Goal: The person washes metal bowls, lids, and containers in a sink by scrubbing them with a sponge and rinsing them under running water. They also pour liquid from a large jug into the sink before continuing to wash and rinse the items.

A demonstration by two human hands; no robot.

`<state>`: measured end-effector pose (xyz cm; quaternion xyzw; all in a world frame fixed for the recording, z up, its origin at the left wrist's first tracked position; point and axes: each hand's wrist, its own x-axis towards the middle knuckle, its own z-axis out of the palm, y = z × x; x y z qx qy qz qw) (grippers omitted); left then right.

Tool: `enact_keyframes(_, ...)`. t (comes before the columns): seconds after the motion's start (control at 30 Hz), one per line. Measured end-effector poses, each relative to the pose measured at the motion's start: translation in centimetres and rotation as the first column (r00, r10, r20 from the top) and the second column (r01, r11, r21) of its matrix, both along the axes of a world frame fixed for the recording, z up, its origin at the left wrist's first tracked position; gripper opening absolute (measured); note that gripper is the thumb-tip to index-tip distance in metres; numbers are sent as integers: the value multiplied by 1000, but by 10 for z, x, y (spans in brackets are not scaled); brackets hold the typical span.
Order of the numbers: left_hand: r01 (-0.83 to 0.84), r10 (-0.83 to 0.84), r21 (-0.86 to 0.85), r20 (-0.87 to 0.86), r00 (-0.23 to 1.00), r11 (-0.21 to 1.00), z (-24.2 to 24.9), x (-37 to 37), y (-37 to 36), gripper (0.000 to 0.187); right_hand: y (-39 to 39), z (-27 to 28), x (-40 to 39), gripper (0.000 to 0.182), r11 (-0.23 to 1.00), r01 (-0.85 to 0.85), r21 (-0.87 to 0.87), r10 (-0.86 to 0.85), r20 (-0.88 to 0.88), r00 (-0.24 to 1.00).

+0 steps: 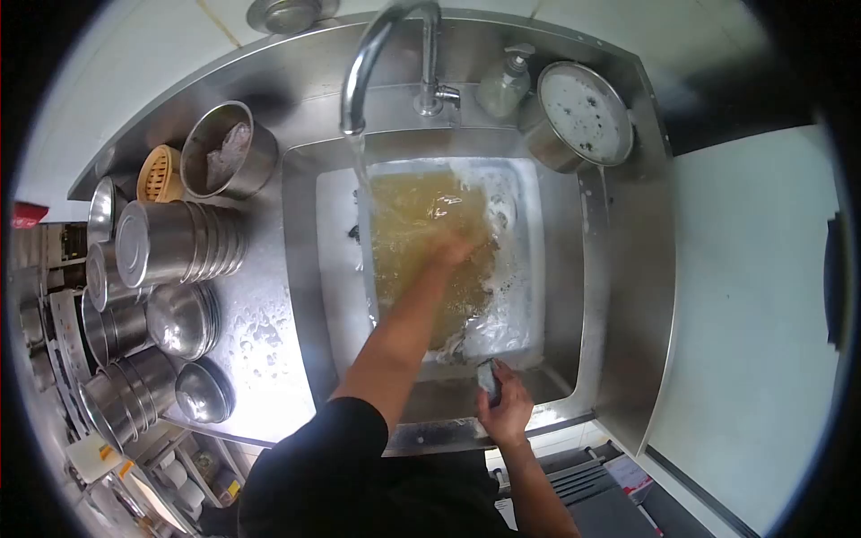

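My left hand (456,246) reaches down into cloudy yellowish water (408,211) in the sink, and its fingers are lost under the surface. White foam (507,314) floats along the right side of that water. My right hand (509,408) is at the sink's front rim, closed around a small dark grey piece with a pale face (489,381); what exactly it is I cannot make out. From the curved faucet (354,99), a stream of water runs into the left part of the steel sink (300,269).
Stacked steel pots (166,242) and bowls (179,318) crowd the left counter. Behind them are a bamboo steamer (159,175) and a pot with something pale inside (256,170). A soap pump bottle (502,90) and a foam-filled pot (552,139) stand at the back right.
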<state>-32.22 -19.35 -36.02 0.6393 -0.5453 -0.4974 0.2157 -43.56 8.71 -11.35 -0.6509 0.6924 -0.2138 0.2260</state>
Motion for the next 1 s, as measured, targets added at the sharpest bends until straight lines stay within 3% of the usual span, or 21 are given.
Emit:
enact_keyframes(0.07, -70, 79, -141, 56, 995, 988, 61, -12, -6, 103, -2, 3, 0, 46, 1000, 30, -2, -30, -2, 1000)
enact_keyframes(0.17, -104, 91, -58, -195, 977, 993, 64, -25, -23, 113, 0, 5, 3, 48, 999, 37, 33, -36, -19, 999)
enact_keyframes(0.3, 88, -65, -172, 136, 989, 981, 78, -43, -46, 116, 3, -1, 1, 50, 998, 53, 18, -54, 19, 998)
enact_keyframes(0.33, 199, -140, -186, 286, 948, 962, 104, -46, -37, 115, 2, 0, 3, 50, 999, 46, 2, -46, -24, 999)
enact_keyframes(0.4, 408, -303, -58, 577, 759, 911, 115, -55, -23, 105, -8, 11, 9, 47, 998, 59, 23, -60, 40, 997)
enact_keyframes(0.47, 366, -371, 76, 292, 882, 928, 101, -45, -14, 83, -4, 9, 7, 46, 998, 61, 10, -62, 22, 998)
enact_keyframes(0.57, 470, -474, 90, 28, 880, 878, 94, -26, -12, 61, 0, 3, 3, 45, 998, 65, -5, -65, -7, 998)
enact_keyframes(0.67, 507, -511, 76, 52, 858, 858, 105, -6, -2, 42, 0, 13, 10, 45, 996, 82, 44, -83, 26, 996)
enact_keyframes(0.7, 355, -352, 66, -51, 934, 932, 106, 0, 8, 40, -1, 15, 11, 44, 997, 71, 26, -71, 11, 997)
enact_keyframes(0.77, 39, -15, 90, -254, 967, 995, 106, 22, 29, 35, -5, 15, 10, 44, 998, 56, -13, -56, -2, 998)
enact_keyframes(0.83, -12, 42, 129, -231, 972, 992, 157, 66, 30, 34, 1, 8, 7, 44, 998, 56, -29, -56, -4, 998)
enact_keyframes(0.97, -100, 85, -58, -231, 969, 993, 291, 150, 21, 24, -4, 18, 9, 44, 999, 34, -31, -35, -22, 999)
enact_keyframes(1.0, -121, 105, -54, -237, 966, 991, 319, 170, 17, 21, -6, 27, 12, 45, 995, 66, 74, -68, 21, 997)
